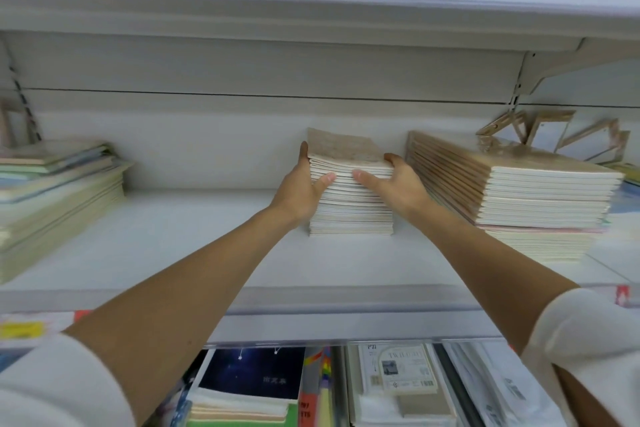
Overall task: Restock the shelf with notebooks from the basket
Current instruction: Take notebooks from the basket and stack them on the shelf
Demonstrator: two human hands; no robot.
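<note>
Standing on the shelf (207, 253), the stack (349, 215) was clasped at its sides by the left hand (301, 191) and right hand (401, 184), fingers (394, 160) curled round its edges. Uneven squeezing, it was judged, might skew the top notebooks toward the neighbouring pile (519, 191).

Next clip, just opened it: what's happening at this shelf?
A person reaches both arms into a shop shelf. Their left grip holds the left side of the middle stack of notebooks, thumb across its front edge. The right grip holds the right side, fingers curled over the top. The stack appears to rest on the shelf board, between a right pile and a left pile. No basket is in view.
</note>
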